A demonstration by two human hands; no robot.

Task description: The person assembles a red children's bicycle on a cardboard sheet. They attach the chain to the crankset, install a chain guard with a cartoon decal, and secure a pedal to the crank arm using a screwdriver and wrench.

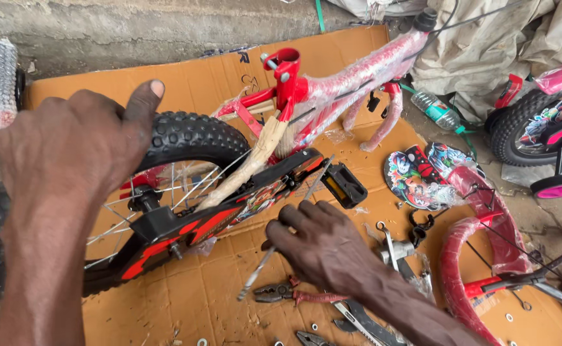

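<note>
Lying on its side on a sheet of brown cardboard, a small red bicycle frame, partly wrapped in clear plastic, fills the middle of the head view.

Head view, left side: the left hand rests flat over the knobbly black tyre of the spoked wheel, fingers spread wide and thumb raised along the tread; it grips nothing closed. Below the tyre sits the black and red chain guard, running toward the black pedal.

Head view, centre: the right hand is curled around a long thin metal tool. The tool's lower end lies over the cardboard; its upper end reaches up toward the crank area beside the pedal. What kind of tip it has cannot be told.

Head view, lower edge: red-handled pliers lie on the cardboard just beside the right hand, with further metal tools near the wrist.

Head view, right side: red plastic-wrapped mudguards curve over the cardboard, next to two printed picture plates. A plastic bottle lies near the frame. A second small bicycle with a pink training wheel stands at the far right.
</note>
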